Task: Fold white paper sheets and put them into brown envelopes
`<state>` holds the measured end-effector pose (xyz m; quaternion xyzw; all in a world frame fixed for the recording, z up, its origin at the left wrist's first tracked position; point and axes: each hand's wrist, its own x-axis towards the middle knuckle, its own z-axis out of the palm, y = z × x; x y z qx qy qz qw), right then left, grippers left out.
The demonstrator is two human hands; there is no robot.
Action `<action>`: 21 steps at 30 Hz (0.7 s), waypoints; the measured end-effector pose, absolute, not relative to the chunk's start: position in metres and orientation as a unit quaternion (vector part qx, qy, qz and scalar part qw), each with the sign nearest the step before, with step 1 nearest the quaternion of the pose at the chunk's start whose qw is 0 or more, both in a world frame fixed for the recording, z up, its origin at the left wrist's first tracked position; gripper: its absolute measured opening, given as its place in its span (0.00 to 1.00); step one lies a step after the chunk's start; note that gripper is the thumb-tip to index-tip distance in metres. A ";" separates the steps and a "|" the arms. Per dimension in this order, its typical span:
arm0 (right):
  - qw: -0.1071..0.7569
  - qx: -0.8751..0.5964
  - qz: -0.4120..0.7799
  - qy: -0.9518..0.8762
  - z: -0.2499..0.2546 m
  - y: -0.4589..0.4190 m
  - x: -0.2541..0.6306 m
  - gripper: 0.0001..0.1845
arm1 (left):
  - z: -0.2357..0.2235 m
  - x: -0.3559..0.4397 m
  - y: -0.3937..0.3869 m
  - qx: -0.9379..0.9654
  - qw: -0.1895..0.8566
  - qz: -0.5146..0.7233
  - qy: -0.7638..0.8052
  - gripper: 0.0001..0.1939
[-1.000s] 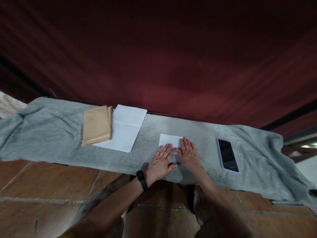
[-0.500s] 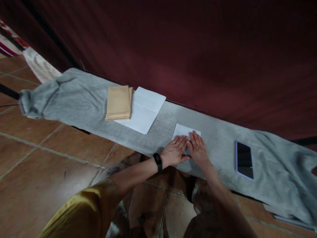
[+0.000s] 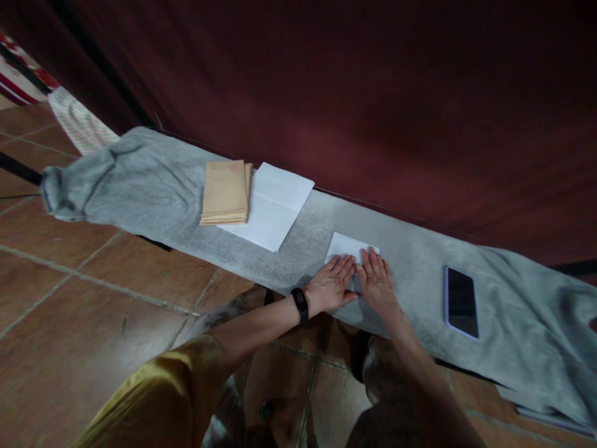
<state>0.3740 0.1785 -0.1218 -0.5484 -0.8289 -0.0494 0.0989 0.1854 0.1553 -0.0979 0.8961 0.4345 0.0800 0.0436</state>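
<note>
A small folded sheet of white paper [image 3: 351, 243] lies flat on the grey cloth, its lower part covered by my hands. My left hand [image 3: 330, 287], with a black band on its wrist, rests palm down on the paper's near left part, fingers stretched out. Beside it my right hand [image 3: 377, 283] lies flat on the right part of the same paper, fingers extended. The fingertips of both hands are close together. Neither hand grips anything.
Left of my hands, a stack of brown envelopes [image 3: 225, 190] partly covers larger white sheets [image 3: 282, 202] with a crease. A phone [image 3: 461, 302] lies to the right. The long narrow surface is draped in grey cloth [image 3: 144, 180]. Behind it hangs a dark red curtain [image 3: 326, 93].
My right hand has shifted very slightly to the right on the paper, opening a small gap from the left fingertips. The whole view has moved a little; other things stay put.
</note>
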 end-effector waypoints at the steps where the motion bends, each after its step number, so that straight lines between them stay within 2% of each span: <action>1: 0.103 -0.554 -0.050 -0.825 -0.122 0.178 0.374 0.30 | -0.098 0.185 0.155 0.897 0.044 0.085 0.432 0.39; 7: 0.122 -0.575 -0.058 -0.807 -0.122 0.175 0.372 0.30 | -0.099 0.181 0.164 0.880 0.055 0.125 0.455 0.33; 21: 0.129 -0.617 -0.012 -0.776 -0.111 0.180 0.365 0.29 | -0.098 0.176 0.209 0.807 -0.008 0.112 0.580 0.33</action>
